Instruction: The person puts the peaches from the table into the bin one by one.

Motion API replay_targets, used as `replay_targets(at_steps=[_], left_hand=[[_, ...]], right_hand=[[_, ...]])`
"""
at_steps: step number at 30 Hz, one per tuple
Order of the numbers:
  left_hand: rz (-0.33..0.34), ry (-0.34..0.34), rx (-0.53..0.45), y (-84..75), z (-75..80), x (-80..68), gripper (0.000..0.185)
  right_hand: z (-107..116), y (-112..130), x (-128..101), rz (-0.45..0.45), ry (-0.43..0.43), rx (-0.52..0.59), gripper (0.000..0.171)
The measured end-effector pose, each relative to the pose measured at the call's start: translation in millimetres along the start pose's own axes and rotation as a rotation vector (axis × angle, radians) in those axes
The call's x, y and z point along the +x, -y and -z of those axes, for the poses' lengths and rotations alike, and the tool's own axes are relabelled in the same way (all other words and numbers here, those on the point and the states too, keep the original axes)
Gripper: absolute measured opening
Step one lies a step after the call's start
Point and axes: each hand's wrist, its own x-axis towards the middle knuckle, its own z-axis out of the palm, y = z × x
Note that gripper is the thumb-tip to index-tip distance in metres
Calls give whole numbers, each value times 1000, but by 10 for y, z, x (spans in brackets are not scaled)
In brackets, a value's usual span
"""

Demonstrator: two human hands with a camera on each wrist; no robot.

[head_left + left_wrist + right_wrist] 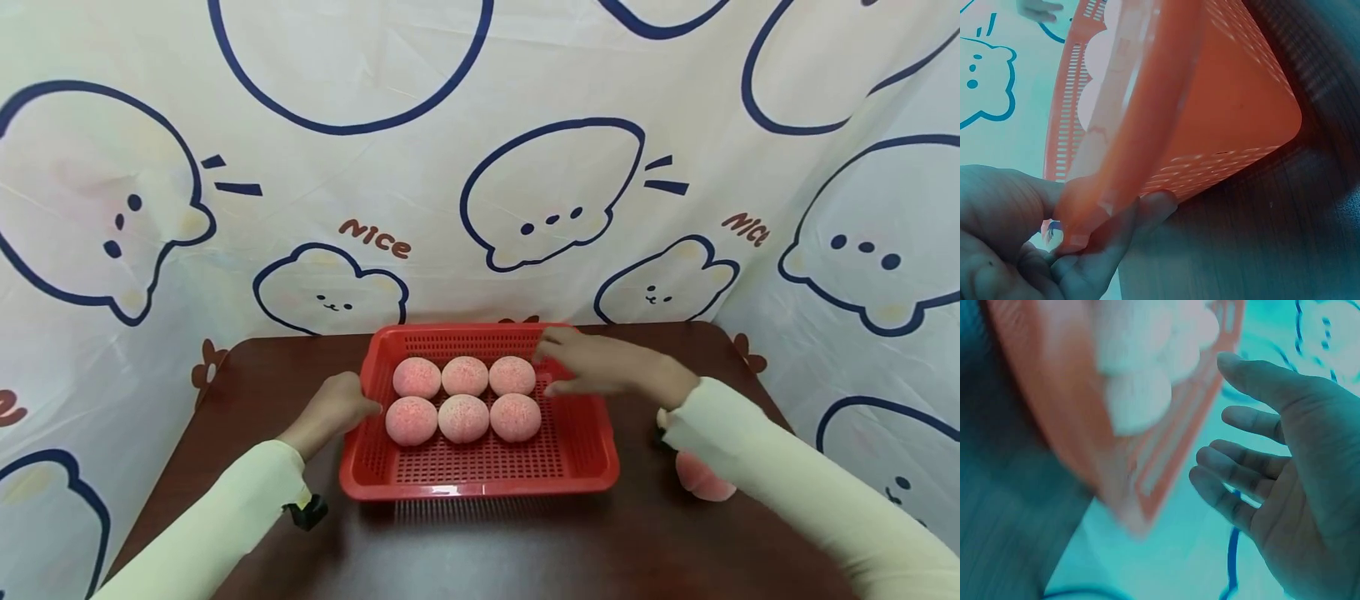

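Note:
A red plastic basket with slotted sides stands on the table, several pinkish peaches lying inside in two rows. My left hand grips the basket's left rim; the left wrist view shows thumb and fingers pinching the rim. Over the basket's right end hovers my right hand. Its fingers are spread, with nothing held, and the nearest peach sits just left of the fingertips. In the right wrist view this hand is beside the blurred basket, fingers apart.
One more peach lies on the dark brown table to the right of the basket, partly covered by the right sleeve. A white cloth with printed cartoon outlines hangs behind and at both sides of the table. A dark wrist device sits under the left wrist.

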Motion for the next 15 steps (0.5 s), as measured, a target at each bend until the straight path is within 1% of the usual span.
replay_targets(at_steps=[2,4,6,8,11,13,15], left_hand=[[-2,5,-2,-1,-14,4,37],[-1,8,1,-3,-19,13,36],[1,13,8,-6,-16,14,36],[5,15,11,-5,-8,20,36],[5,15,7,4,10,26,38],[8,16,3,13,14,31,38],[18,17,2,26,11,33,37]], right_hand=[[32,-150,-167,-58,-34,72,44],[47,-313,-339,-98,-61,139,42],[48,-483,-496,-124,-74,173,39],[36,-643,-633,-156,-70,176,37],[5,-845,-794,-215,-19,163,39],[-32,-947,-872,-263,43,183,48],[-80,-1019,-930,-309,103,207,60]])
